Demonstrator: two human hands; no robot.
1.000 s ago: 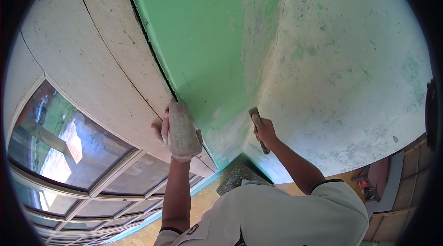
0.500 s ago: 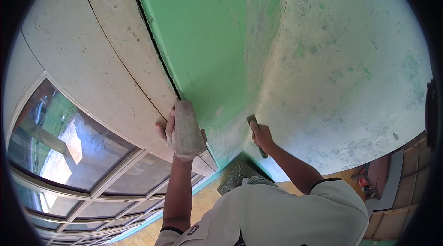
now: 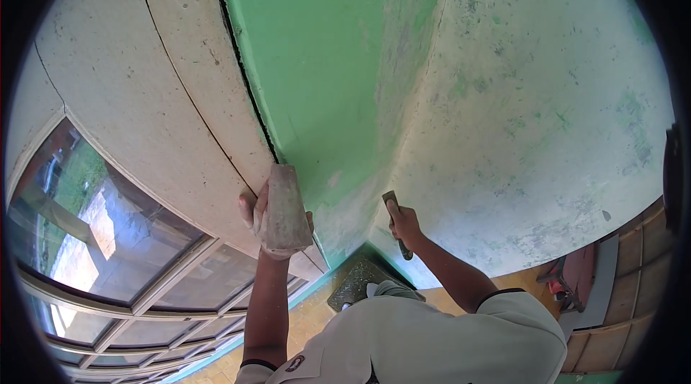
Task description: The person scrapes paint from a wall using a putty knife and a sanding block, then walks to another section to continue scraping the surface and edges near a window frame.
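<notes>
A grey, dusty tapered plate (image 3: 286, 208), narrower at its far end, rests in my left hand (image 3: 257, 213), whose fingers wrap around its sides. It stands out in front of the green wall strip (image 3: 309, 74), near the dark gap along that strip's left edge. Gripped in my right hand (image 3: 407, 226) is a putty knife (image 3: 389, 200), close to the inner corner where the green strip meets the whitish wall (image 3: 518, 132). Pale, patchy filler (image 3: 338, 222) covers the lower part of the green strip and runs up along the corner.
On the left, a cream frame (image 3: 180, 96) borders glass window panes (image 3: 108, 218). Below me, a speckled dark block (image 3: 353, 287) stands on the yellowish tiled floor (image 3: 309, 305), with a shoe on it. Red-brown furniture (image 3: 576, 279) is at the lower right.
The view has shifted slightly. Both hands appear a little lower and farther left in the view, still holding the plate and the putty knife.
</notes>
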